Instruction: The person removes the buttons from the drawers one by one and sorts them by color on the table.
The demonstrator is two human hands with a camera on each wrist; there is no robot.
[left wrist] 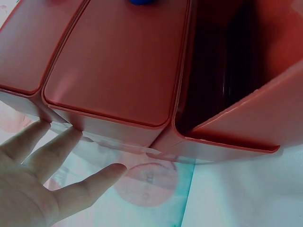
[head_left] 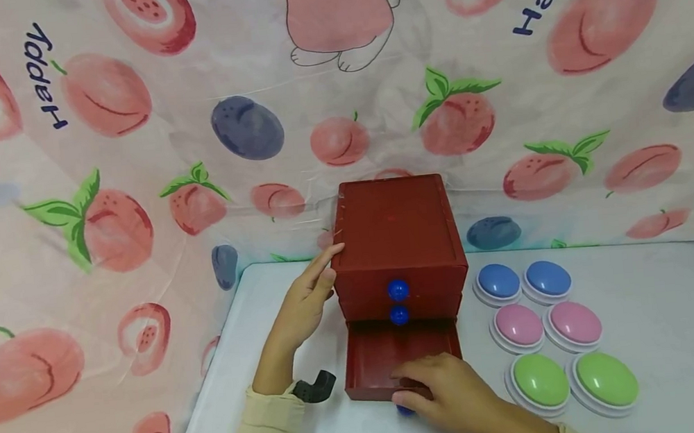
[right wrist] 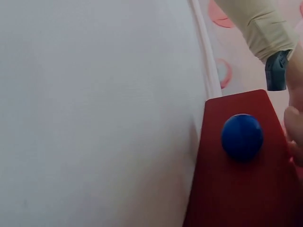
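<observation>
In the head view a dark red drawer cabinet (head_left: 393,222) stands on the white table, with round blue knobs (head_left: 398,289) on its front. Its bottom drawer (head_left: 373,360) is pulled out and its red floor shows. My left hand (head_left: 302,304) is at the cabinet's left side; in the left wrist view its straight fingers (left wrist: 61,146) reach the side wall. Over the front edge of the drawer, my right hand (head_left: 448,391) is loosely bent, thumb apart from the fingers. The drawer's blue knob (right wrist: 242,137) shows with no fingers around it in the right wrist view.
Right of the cabinet sit paired round push buttons: blue (head_left: 499,280), pink (head_left: 519,325) and green (head_left: 541,380), on white bases. A fruit-patterned cloth (head_left: 280,174) hangs behind and at the left. A black device (head_left: 315,387) is at the left wrist.
</observation>
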